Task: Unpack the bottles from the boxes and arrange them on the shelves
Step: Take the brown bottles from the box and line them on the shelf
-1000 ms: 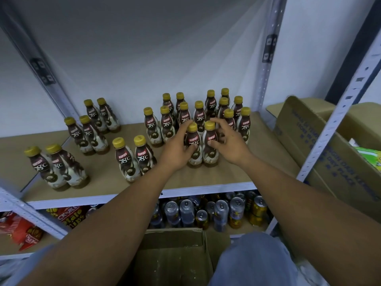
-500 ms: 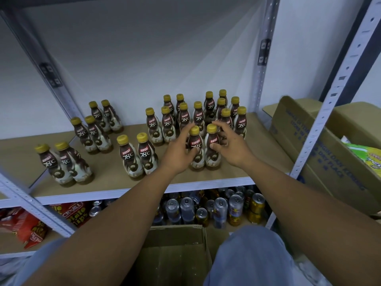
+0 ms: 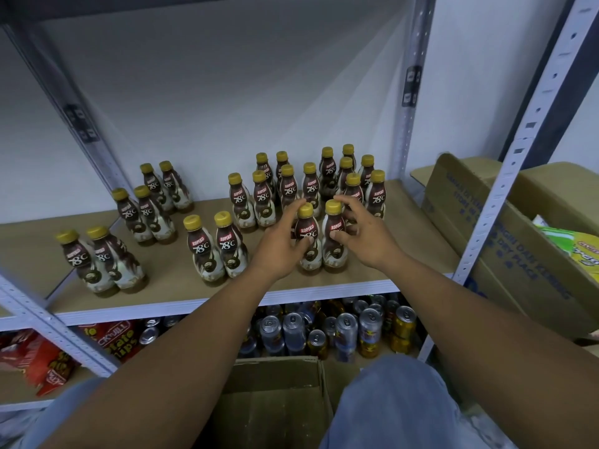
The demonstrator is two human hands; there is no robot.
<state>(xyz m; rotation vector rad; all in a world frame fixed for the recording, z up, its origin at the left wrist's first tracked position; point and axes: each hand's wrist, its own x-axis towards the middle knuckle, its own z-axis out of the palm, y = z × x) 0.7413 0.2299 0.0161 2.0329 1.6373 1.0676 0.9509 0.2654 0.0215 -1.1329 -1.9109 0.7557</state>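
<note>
Several brown coffee bottles with yellow caps (image 3: 311, 186) stand in pairs and rows on the wooden shelf (image 3: 411, 234). Two more stand side by side near the shelf's front edge. My left hand (image 3: 278, 244) grips the left bottle (image 3: 306, 233) of this front pair, thumb on its label and fingers behind it. My right hand (image 3: 369, 236) grips the right bottle (image 3: 334, 228) the same way. Both bottles are upright with their bases on the shelf. An open cardboard box (image 3: 275, 396) sits below, between my knees; its contents are hidden.
A lower shelf holds several drink cans (image 3: 343, 328) and red chip bags (image 3: 107, 338). A big open cardboard box (image 3: 479, 222) with green packets stands to the right, past a perforated metal upright (image 3: 505, 176). More bottle pairs (image 3: 100, 257) stand on the shelf's left half.
Both hands stay on the same front pair of bottles, which have barely shifted on the shelf. My view has tilted up slightly, so the shelf appears lower in frame.
</note>
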